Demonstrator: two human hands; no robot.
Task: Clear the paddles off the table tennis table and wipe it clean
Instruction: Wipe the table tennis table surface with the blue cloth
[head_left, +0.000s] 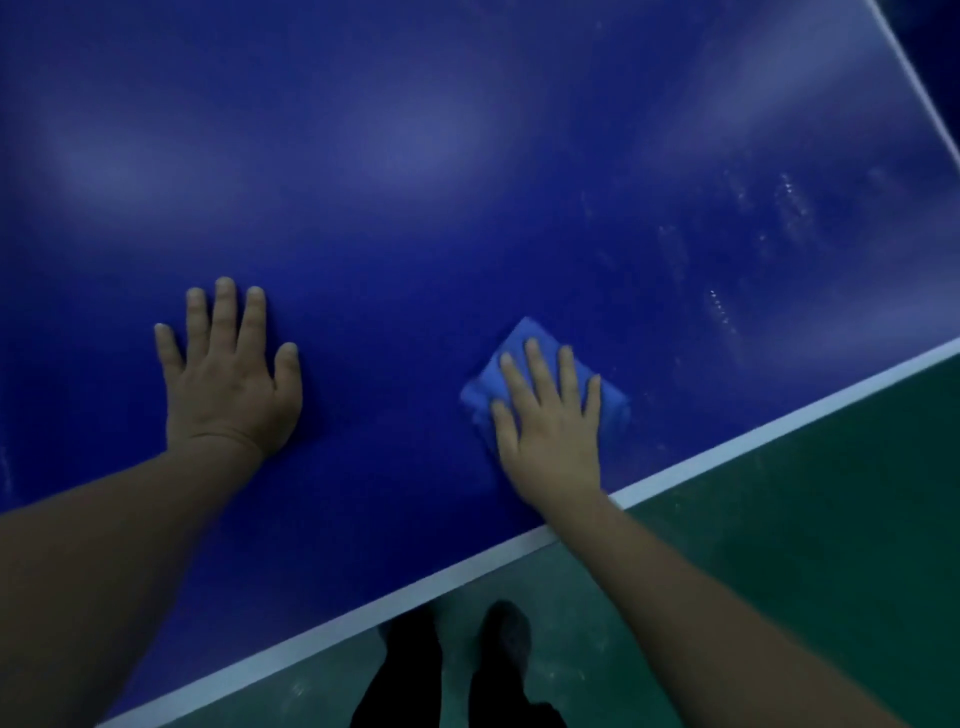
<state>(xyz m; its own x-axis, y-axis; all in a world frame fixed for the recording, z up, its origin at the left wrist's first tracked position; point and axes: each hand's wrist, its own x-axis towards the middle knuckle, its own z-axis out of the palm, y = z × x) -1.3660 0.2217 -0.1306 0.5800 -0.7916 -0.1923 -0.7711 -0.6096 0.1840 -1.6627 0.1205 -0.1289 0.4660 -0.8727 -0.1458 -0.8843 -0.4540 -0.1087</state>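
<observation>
The blue table tennis table (467, 218) fills most of the view, with a white line along its near edge. A folded blue cloth (519, 345) lies on it close to that edge. My right hand (550, 421) presses flat on the cloth with straight, spread fingers. My left hand (228, 374) rests flat on the bare table surface to the left, fingers spread. No paddle is in view.
Pale smudges and marks (789, 208) show on the table surface at the right. The white side line (914, 67) runs along the right edge. Green floor (805, 519) lies below the table, with my dark trousers and shoes (498, 639) by the edge.
</observation>
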